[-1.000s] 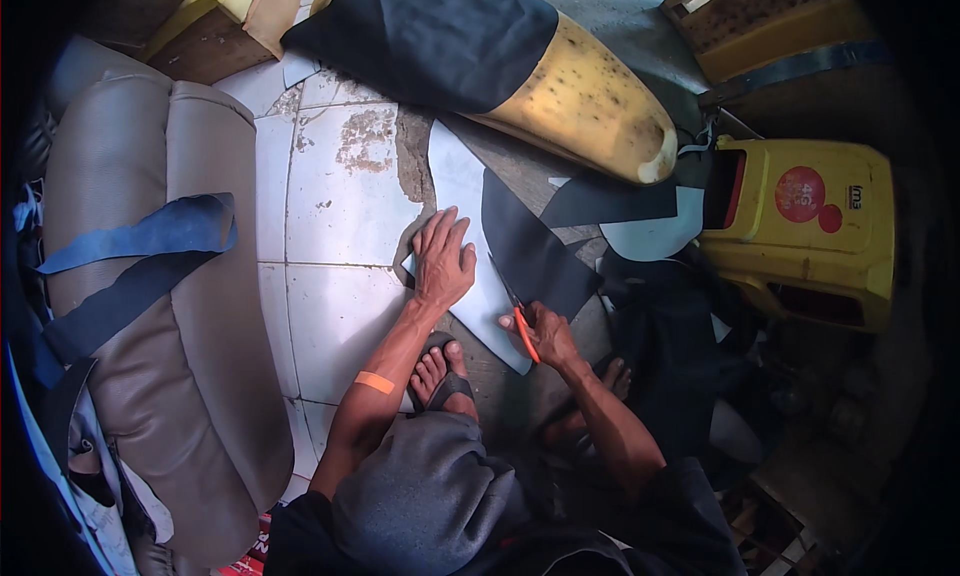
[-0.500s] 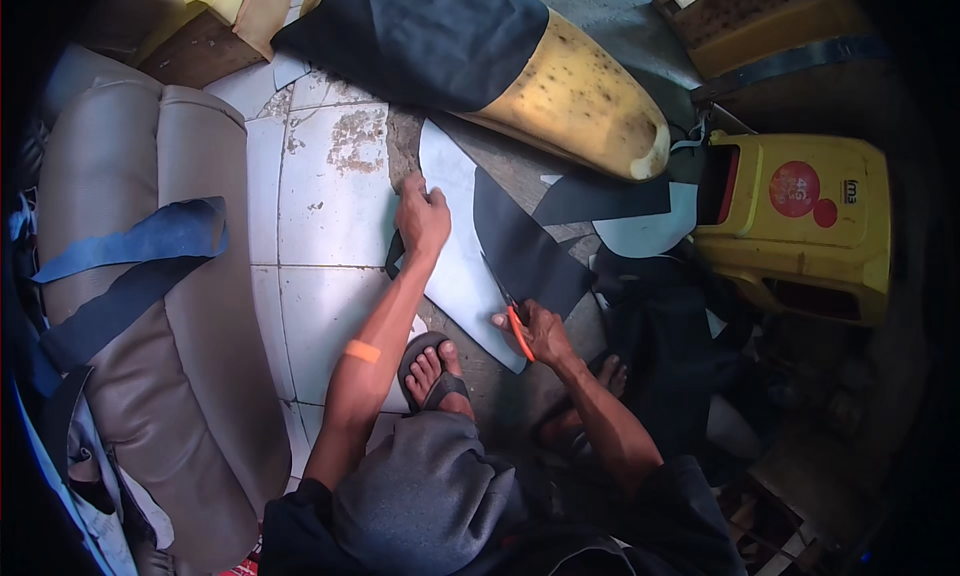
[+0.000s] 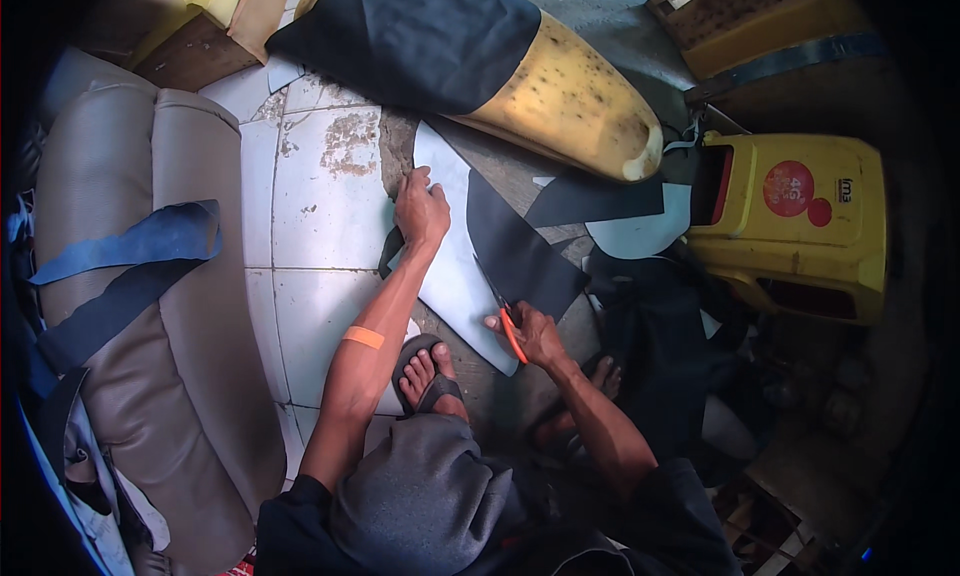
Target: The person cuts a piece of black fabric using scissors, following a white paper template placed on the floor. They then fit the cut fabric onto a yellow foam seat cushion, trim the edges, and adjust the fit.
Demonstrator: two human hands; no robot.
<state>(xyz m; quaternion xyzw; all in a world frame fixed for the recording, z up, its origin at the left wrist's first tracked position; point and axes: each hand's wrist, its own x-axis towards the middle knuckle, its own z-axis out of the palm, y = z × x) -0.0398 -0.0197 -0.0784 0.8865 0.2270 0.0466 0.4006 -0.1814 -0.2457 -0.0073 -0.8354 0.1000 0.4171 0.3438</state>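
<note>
My right hand [image 3: 535, 333] grips a pair of scissors [image 3: 514, 336] by the orange handles. The dark blades lie along the border between a white sheet [image 3: 450, 261] and a black sheet [image 3: 520, 238], which may be one material with two faces. At the white sheet's left edge, my left hand [image 3: 422, 211] has its fingers bent and closed on the material; the fingertips are partly hidden. A small dark piece [image 3: 390, 251] shows beside my left wrist.
Beyond my hands lies a long yellow foam seat [image 3: 590, 96] partly draped with black material [image 3: 410, 41]. A yellow plastic casing [image 3: 800, 221] stands at right. A brown cushion [image 3: 200, 306] with blue and black strips is at left. Dark scraps [image 3: 650, 316] lie near my right arm.
The fingers of my left hand have shifted slightly on the sheet's edge. The whole view has drifted a little; the scissors stay at nearly the same place on the material.
</note>
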